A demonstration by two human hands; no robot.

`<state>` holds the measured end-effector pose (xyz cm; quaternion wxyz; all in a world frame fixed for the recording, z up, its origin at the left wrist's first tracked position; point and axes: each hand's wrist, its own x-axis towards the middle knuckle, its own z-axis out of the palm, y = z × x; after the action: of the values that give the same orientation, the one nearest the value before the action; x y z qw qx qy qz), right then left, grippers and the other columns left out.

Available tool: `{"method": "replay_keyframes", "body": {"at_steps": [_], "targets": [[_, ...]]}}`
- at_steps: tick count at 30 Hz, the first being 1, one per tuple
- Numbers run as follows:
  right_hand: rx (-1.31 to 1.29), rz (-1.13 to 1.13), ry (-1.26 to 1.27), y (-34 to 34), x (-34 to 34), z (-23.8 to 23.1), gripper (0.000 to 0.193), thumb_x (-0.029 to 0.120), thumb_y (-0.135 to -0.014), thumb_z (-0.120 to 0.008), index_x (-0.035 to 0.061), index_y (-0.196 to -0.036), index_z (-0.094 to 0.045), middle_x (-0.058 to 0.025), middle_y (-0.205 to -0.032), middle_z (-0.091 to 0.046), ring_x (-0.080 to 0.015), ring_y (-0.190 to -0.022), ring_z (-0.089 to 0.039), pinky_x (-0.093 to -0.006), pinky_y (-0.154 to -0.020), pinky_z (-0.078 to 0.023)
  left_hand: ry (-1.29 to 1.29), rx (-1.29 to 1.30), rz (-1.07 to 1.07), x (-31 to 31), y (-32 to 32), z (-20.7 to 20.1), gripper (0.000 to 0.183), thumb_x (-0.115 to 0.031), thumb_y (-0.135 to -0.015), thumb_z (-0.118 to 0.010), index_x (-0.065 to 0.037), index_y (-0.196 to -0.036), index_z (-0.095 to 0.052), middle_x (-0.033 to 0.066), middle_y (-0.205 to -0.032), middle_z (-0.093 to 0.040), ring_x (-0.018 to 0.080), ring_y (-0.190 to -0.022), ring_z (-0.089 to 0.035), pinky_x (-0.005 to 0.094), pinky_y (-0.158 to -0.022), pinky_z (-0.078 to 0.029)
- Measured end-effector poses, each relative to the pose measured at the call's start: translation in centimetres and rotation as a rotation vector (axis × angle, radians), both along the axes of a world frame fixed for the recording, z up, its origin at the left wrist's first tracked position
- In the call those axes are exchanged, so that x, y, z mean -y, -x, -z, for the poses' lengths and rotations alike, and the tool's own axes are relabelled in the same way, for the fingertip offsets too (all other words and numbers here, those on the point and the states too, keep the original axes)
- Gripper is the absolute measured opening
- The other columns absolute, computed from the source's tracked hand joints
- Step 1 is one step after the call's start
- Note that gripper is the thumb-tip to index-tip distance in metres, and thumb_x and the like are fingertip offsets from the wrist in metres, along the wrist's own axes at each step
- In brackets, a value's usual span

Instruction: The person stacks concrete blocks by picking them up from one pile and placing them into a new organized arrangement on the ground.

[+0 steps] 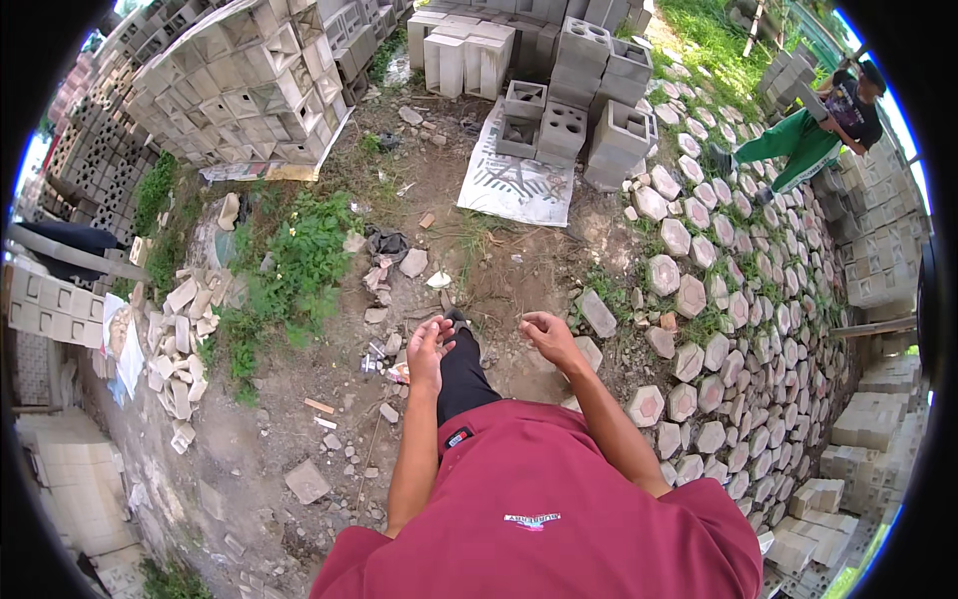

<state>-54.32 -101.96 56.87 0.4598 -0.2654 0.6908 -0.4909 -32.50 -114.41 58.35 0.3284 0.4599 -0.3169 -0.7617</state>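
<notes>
While the left hand (431, 349) and right hand (549, 337) hover, each grip half-curled and seemingly empty, a grey block (597, 313) lies rightward on the ground (254, 429), hollow blocks (561, 148) standing toward a white sheet's (514, 196) far edge.

Noted maroon on the shirt (539, 489), black on the wearer's trousers (463, 371) and green on a co-worker's trousers (801, 150). Recorded grey on the oblong block (597, 312) and stacked hollow blocks (581, 62). Observed dark barred markings on a white sheet (517, 192) and pinkish centres in several pale hexagonal pavers (645, 406).

Maroon shirt (539, 484) — cut off at lower edge.
</notes>
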Motion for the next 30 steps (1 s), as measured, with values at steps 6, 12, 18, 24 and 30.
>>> {"method": "replay_keyframes", "body": {"at_steps": [6,12,18,24,30], "targets": [[-0.027,0.105,-0.016,3.8,13.2,-3.8,0.032,0.019,-0.088,-0.060,-0.0053,-0.109,-0.058,-0.0088,-0.088,-0.066,-0.0122,-0.078,-0.060,-0.0261,-0.071,-0.048,0.041,0.007,0.099,15.8,4.6,-3.4,0.025,-0.024,-0.092,-0.052,-0.006,-0.108,-0.056,0.0059,-0.102,-0.064,0.0151,-0.090,-0.060,0.0318,-0.077,-0.048],[0.044,0.193,0.037,7.0,23.6,-8.6,0.030,0.019,-0.090,-0.059,-0.0029,-0.110,-0.058,-0.0078,-0.092,-0.066,-0.0119,-0.081,-0.061,-0.0244,-0.071,-0.048,0.136,0.020,0.169,30.1,8.5,-7.1,0.025,-0.023,-0.093,-0.051,-0.006,-0.111,-0.056,0.0056,-0.102,-0.064,0.0142,-0.091,-0.060,0.0312,-0.077,-0.048],[0.224,0.331,0.020,11.5,31.1,-9.3,0.031,0.021,-0.092,-0.056,-0.0008,-0.114,-0.055,-0.0086,-0.098,-0.066,-0.0151,-0.085,-0.063,-0.0277,-0.073,-0.050,0.105,-0.020,0.199,39.0,13.9,-7.9,0.026,-0.023,-0.093,-0.050,-0.005,-0.111,-0.055,0.0068,-0.103,-0.063,0.0146,-0.093,-0.059,0.0319,-0.079,-0.048],[0.256,0.359,-0.006,18.5,40.6,-8.0,0.032,0.022,-0.091,-0.056,-0.0013,-0.113,-0.056,-0.0089,-0.100,-0.065,-0.0153,-0.088,-0.062,-0.0280,-0.073,-0.049,0.088,0.006,0.236,47.3,20.2,-7.7,0.026,-0.023,-0.093,-0.051,-0.005,-0.111,-0.055,0.0076,-0.104,-0.063,0.0163,-0.093,-0.059,0.0325,-0.078,-0.048],[0.193,0.358,0.004,27.5,52.5,-11.5,0.032,0.022,-0.090,-0.056,-0.0017,-0.112,-0.057,-0.0077,-0.096,-0.065,-0.0147,-0.084,-0.062,-0.0272,-0.071,-0.049,0.062,0.112,0.313,57.9,27.0,-12.1,0.026,-0.022,-0.093,-0.051,-0.005,-0.111,-0.056,0.0074,-0.104,-0.063,0.0156,-0.095,-0.059,0.0322,-0.077,-0.048]]}}
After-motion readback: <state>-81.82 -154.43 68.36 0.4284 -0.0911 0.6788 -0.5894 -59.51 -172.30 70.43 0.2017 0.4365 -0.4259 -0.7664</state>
